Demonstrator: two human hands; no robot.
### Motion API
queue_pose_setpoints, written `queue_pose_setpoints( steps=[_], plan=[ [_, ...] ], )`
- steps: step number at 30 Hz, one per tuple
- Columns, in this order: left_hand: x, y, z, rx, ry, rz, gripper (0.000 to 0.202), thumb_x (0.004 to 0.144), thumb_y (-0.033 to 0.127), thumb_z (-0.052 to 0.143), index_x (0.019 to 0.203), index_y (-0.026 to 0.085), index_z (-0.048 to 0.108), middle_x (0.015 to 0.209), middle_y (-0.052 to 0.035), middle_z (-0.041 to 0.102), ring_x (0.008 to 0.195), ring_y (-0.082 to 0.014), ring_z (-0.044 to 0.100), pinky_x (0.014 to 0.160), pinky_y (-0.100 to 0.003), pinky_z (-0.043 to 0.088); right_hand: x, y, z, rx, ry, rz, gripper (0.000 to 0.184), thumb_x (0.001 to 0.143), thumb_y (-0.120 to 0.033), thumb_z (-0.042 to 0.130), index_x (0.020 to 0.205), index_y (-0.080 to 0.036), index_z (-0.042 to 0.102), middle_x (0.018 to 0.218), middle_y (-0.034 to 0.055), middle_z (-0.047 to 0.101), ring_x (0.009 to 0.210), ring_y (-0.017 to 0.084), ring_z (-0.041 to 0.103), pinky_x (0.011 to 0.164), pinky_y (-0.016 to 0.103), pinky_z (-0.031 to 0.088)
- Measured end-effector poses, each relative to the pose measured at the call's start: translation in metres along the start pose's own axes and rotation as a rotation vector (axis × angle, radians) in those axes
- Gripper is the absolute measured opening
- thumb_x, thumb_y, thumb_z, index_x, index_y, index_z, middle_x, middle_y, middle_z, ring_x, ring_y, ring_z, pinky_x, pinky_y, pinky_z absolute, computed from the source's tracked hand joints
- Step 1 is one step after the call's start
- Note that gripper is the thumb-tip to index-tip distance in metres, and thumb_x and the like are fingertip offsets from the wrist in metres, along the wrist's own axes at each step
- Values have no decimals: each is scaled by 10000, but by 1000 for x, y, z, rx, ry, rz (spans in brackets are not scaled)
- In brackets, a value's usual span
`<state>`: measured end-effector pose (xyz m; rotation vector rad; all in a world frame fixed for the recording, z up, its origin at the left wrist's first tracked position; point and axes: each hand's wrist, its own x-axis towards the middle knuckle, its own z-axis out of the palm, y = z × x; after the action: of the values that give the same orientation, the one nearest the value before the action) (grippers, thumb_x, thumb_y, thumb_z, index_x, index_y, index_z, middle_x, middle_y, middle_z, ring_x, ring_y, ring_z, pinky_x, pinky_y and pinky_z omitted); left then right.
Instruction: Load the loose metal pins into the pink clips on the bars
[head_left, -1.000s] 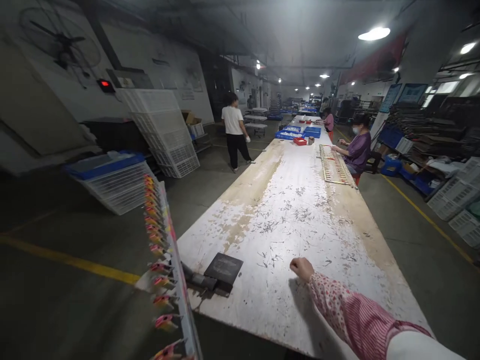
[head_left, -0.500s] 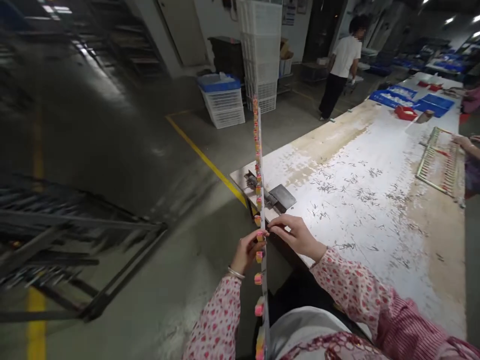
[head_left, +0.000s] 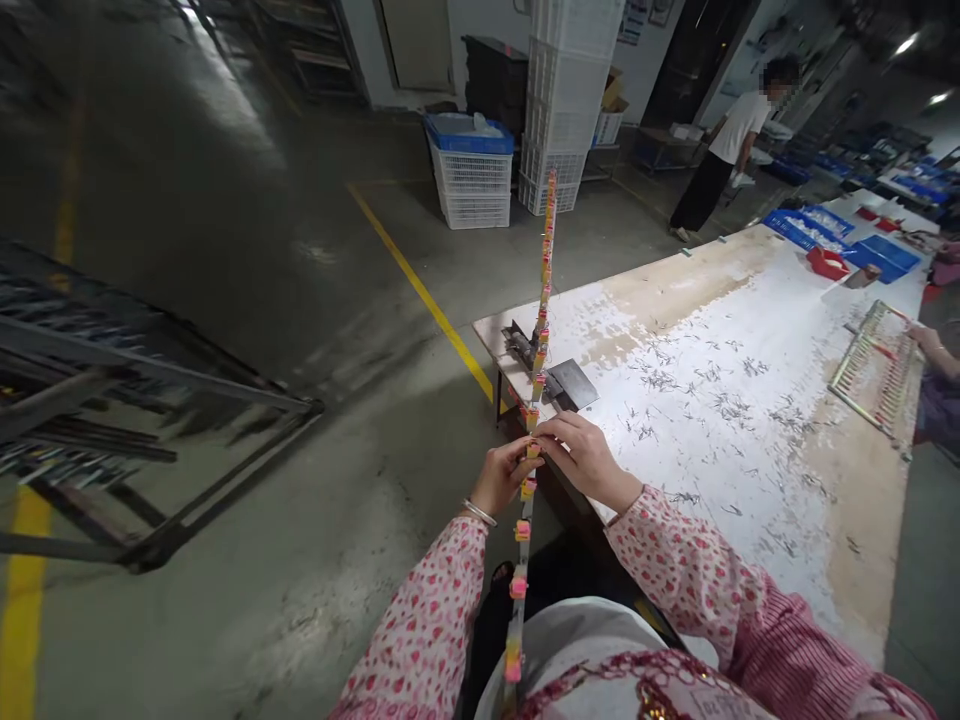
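A long thin strip [head_left: 541,300] studded with small pink and yellow pieces runs edge-on from my lap up and away over the table's corner. My left hand [head_left: 504,474] grips it from the left, fingers closed. My right hand [head_left: 583,457] is pinched on it from the right at the same spot. Both hands sit just off the near left corner of the long white table [head_left: 720,440]. A dark metal fixture with a flat plate [head_left: 559,378] is mounted on that corner, right behind the strip.
Small metal bits litter the table. A wooden rack [head_left: 874,365] lies far right, under another person's hand [head_left: 928,342]. Blue trays [head_left: 847,235] sit at the far end. White crates [head_left: 480,180] stand on the floor; a dark metal frame [head_left: 142,420] stands left. A person [head_left: 724,150] walks beyond.
The view swung left and down. My right hand left the tabletop and joined my left on the strip, which now stands edge-on before me, tilted slightly right.
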<state>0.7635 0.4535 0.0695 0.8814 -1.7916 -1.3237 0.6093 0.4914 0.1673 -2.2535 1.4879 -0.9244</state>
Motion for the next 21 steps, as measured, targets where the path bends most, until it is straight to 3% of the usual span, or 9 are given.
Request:
queue_pose_setpoints(
  steps=[4,7,9,11,13,14,17,19,21],
  plan=[
    [-2,-1,1,-39,4,-3,359,806,381,612,911,43,675,721,-30,640,667,-159,552,662,-273,454,3,-10,0,-11,-4,-4,199,958,-256,451,951,-183,636,887,66,627,843,157,587,764,271,478],
    [-5,-1,0,-208,-30,-81,379,823,348,581,997,18,650,929,-86,676,866,-223,600,771,-294,458,-2,-8,1,26,16,14,216,955,-293,458,997,-182,638,914,72,638,847,153,592,770,265,483],
    [-9,-2,-3,-334,-34,-176,389,797,349,622,1043,48,647,1111,-115,652,981,-249,594,832,-295,455,-14,11,3,95,54,112,235,943,-321,474,1055,-188,633,950,69,650,857,144,600,761,251,488],
    [-15,-2,-6,-426,9,-302,434,727,378,708,1067,114,653,1154,-111,645,973,-242,609,818,-283,476,-35,48,2,145,118,350,232,910,-335,512,1034,-194,650,952,51,667,837,134,609,731,232,489],
    [-25,0,-8,-517,86,-417,521,632,416,784,1069,166,650,1078,-95,678,941,-249,630,788,-286,503,-64,96,-4,118,198,719,178,844,-327,570,886,-193,680,878,19,687,783,127,616,703,218,484],
    [-31,1,-8,-552,131,-455,550,596,434,805,1062,186,651,1066,-89,684,958,-259,633,792,-291,512,-80,122,-10,81,231,827,165,820,-301,574,828,-176,680,797,19,683,730,133,613,684,227,481],
    [-50,10,-7,-513,200,-532,476,574,475,812,948,207,690,1164,-78,662,1124,-295,576,866,-290,510,-124,192,-30,-14,329,1031,182,796,-251,517,779,-155,671,672,24,647,660,155,590,638,252,463],
    [-60,15,-8,-430,210,-585,413,584,510,795,850,206,709,1266,-65,616,1204,-314,523,869,-277,519,-142,229,-40,-62,366,1120,181,775,-228,506,796,-158,671,703,34,652,703,168,592,656,256,454],
    [-67,17,-10,-405,215,-675,442,562,539,793,864,226,713,1294,-50,604,1200,-330,530,814,-282,551,-148,259,-44,-97,372,1179,180,760,-205,509,818,-157,673,758,50,660,763,177,593,692,255,443]
  ],
)
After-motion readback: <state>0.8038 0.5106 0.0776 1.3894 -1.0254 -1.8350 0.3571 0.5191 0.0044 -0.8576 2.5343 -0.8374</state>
